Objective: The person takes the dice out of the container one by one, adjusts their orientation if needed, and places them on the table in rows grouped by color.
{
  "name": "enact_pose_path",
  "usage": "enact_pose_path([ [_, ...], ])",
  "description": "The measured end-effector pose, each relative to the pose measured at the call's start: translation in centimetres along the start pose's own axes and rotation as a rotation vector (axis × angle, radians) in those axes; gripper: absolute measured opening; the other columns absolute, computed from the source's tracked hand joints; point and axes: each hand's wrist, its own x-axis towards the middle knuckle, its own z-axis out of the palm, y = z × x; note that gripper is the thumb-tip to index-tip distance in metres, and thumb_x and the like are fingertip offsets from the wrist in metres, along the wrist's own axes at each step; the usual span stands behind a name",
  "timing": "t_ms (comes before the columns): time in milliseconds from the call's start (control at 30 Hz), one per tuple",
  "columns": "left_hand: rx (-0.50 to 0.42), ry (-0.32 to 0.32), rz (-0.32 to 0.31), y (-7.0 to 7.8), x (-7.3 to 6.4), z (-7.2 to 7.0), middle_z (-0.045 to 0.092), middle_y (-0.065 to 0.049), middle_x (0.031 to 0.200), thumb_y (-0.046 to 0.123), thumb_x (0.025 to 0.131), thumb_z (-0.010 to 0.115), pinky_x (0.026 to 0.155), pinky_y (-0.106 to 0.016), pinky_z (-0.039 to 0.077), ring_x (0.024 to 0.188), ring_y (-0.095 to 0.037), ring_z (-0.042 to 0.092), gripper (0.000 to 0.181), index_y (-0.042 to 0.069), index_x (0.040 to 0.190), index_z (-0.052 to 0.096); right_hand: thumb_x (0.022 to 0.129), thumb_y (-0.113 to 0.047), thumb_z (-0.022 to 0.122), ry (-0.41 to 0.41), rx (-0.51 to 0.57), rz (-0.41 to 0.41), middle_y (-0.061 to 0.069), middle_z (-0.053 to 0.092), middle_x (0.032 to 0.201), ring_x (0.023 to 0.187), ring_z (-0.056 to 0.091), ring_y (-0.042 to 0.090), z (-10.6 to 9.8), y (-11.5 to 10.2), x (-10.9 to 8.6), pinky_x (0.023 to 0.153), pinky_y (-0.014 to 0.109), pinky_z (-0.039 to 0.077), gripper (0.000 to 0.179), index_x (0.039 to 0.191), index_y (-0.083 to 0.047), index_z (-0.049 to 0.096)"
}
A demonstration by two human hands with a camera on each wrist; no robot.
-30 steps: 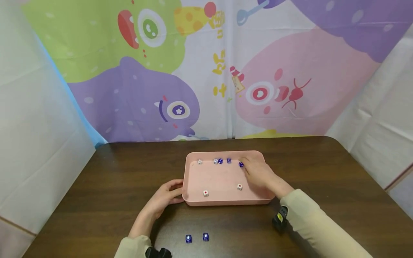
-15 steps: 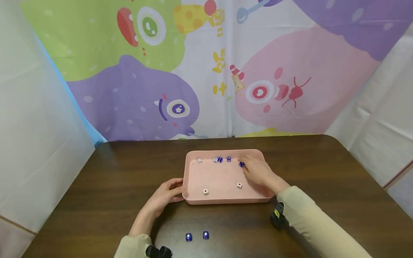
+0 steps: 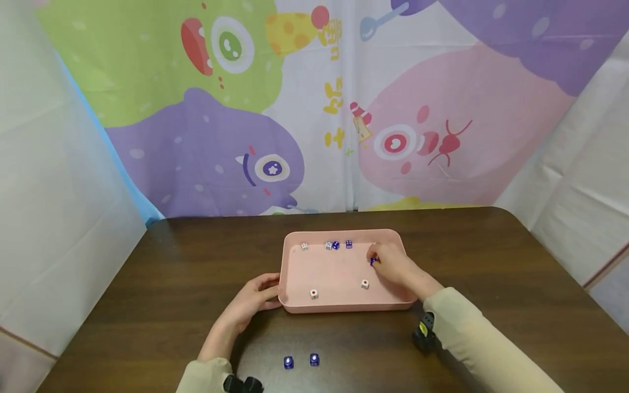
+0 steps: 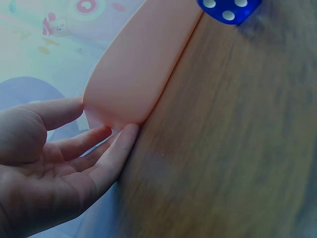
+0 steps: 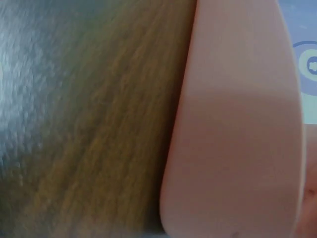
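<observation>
In the head view my right hand (image 3: 390, 265) is inside the pink tray (image 3: 339, 309), near its right end. Its fingertips pinch a dark blue die (image 3: 373, 261), partly covered by the fingers. On the outer left side of the tray, my left hand (image 3: 253, 299) rests its fingers and thumb. The left wrist view shows that hand (image 4: 54, 163) touching the rim and lower wall at a corner, fingers fairly straight. Near the front of the tray floor lie a white die (image 3: 314, 294) and another white die (image 3: 365, 284), each with a red dot up.
Along the tray's back wall are a white die (image 3: 304, 246), a second white die (image 3: 328, 246), a blue die (image 3: 336, 245) and another blue die (image 3: 349, 244). On the brown table (image 3: 147, 284), in front of the tray, sit two blue dice (image 3: 288, 362).
My right hand has drawn the blue die slightly toward the front of the tray, its fingers now more curled. The left hand, the tray and the other dice have stayed put.
</observation>
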Motion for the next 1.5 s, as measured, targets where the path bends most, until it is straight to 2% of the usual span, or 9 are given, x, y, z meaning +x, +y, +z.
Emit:
enact_pose_path([
  [100,0.004,-0.002,-0.004,0.0,0.0,0.0,0.042,-0.031,0.125,0.006,0.092,0.048,0.086,-0.037,0.052,0.099,-0.020,0.056,0.046,-0.014,0.130,0.033,0.077,0.005,0.060,0.009,0.010,-0.013,0.006,0.064,0.080,0.078,0.058,0.018,-0.3,-0.3,-0.2,0.076,0.035,0.052,0.010,0.082,-0.002,0.065],
  [333,0.009,0.009,-0.001,0.1,0.1,0.2,0.043,-0.030,0.125,0.006,0.092,0.049,0.085,-0.037,0.052,0.099,-0.021,0.056,0.046,-0.014,0.130,0.034,0.080,0.000,0.059,-0.028,0.049,0.052,0.005,0.065,0.088,0.082,0.055,0.016,-0.7,-1.7,-1.2,0.078,0.033,0.052,0.015,0.091,-0.003,0.069],
  [500,0.019,0.013,-0.003,-0.1,0.1,0.1,0.044,-0.030,0.123,0.006,0.091,0.049,0.085,-0.038,0.052,0.098,-0.020,0.056,0.046,-0.014,0.129,0.034,0.080,0.001,0.059,-0.004,0.062,0.030,0.006,0.066,0.089,0.089,0.058,0.019,-1.0,-2.7,-2.0,0.081,0.036,0.052,0.014,0.089,-0.002,0.069],
  [733,0.024,0.015,-0.005,-0.1,0.0,0.1,0.044,-0.031,0.124,0.007,0.091,0.049,0.085,-0.038,0.052,0.100,-0.022,0.056,0.046,-0.014,0.129,0.035,0.079,-0.001,0.060,0.032,0.097,0.043,0.003,0.061,0.084,0.075,0.054,0.014,-1.2,-4.0,-3.6,0.072,0.030,0.053,0.014,0.090,-0.004,0.069],
  [967,0.011,0.012,-0.001,-0.3,0.1,0.1,0.043,-0.030,0.124,0.006,0.092,0.049,0.085,-0.038,0.052,0.098,-0.020,0.056,0.046,-0.014,0.130,0.034,0.082,-0.003,0.061,0.066,0.151,0.044,0.001,0.061,0.087,0.079,0.057,0.012,-1.4,-5.6,-5.0,0.075,0.030,0.054,0.013,0.092,-0.005,0.069],
  [1233,0.000,0.000,0.000,0.1,0.0,0.1,0.041,-0.031,0.126,0.007,0.092,0.049,0.086,-0.037,0.052,0.100,-0.021,0.055,0.047,-0.014,0.131,0.032,0.078,0.001,0.065,0.195,0.187,-0.093,-0.001,0.062,0.087,0.081,0.060,0.013,-1.3,-6.9,-6.7,0.072,0.028,0.054,0.014,0.090,-0.006,0.068],
  [1500,0.013,0.001,-0.005,0.1,0.0,0.0,0.042,-0.031,0.125,0.007,0.092,0.048,0.085,-0.037,0.052,0.099,-0.020,0.056,0.047,-0.015,0.131,0.032,0.075,0.000,0.064,0.213,0.160,-0.144,-0.008,0.062,0.085,0.077,0.060,0.006,-1.0,-7.6,-7.7,0.068,0.023,0.052,0.016,0.086,-0.012,0.067],
])
